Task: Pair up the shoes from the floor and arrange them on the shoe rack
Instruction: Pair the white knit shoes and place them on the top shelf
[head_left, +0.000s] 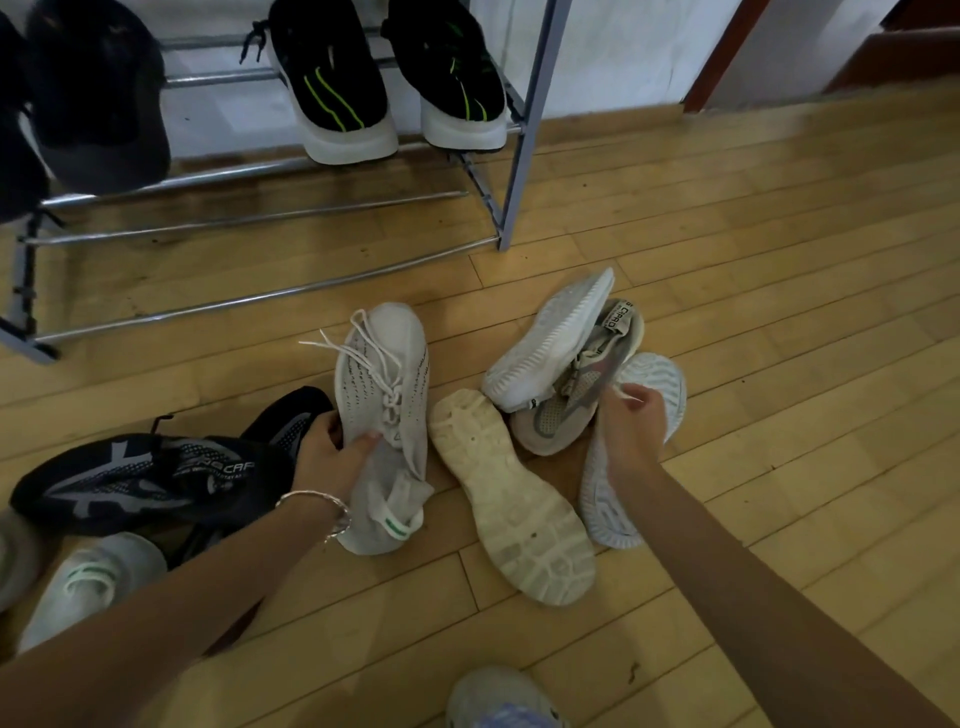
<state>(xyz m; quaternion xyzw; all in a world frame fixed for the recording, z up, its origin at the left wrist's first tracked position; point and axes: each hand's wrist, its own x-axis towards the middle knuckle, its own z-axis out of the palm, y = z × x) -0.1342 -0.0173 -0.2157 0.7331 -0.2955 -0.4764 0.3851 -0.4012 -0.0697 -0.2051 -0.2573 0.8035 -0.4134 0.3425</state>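
The left hand (332, 447) grips a white knit sneaker (384, 415) at its middle, thumb across the top below the laces and fingers wrapped round its left side. That sneaker points away toward the shoe rack (260, 228), with a green-striped tab at its near heel. A silver bracelet (317, 501) sits on the left wrist.

The right hand (631, 421) is closed on the pale ribbed-sole shoe (660, 384) at the right of the pile, which lies sole up; a lace end pokes out by the fingers. Just left of that hand a grey and beige sneaker (576, 405) lies with another white shoe (545, 343) resting on its side across it, sole facing out. Between the two hands a cream shoe (511, 499) lies sole up on the wooden floor (779, 260).

At the near left, two black sneakers with grey markings (150, 480) lie together on the floor, touching the left hand's shoe. Nearer still is a white sneaker with green trim (88, 582). Another pale shoe (498, 699) shows at the near edge.

On the far side, the rack's upper rails carry a pair of black sneakers with green stripes and white soles (384, 78) at the right, and dark shoes (98, 93) at the left. The rack's lowest rails hold nothing.
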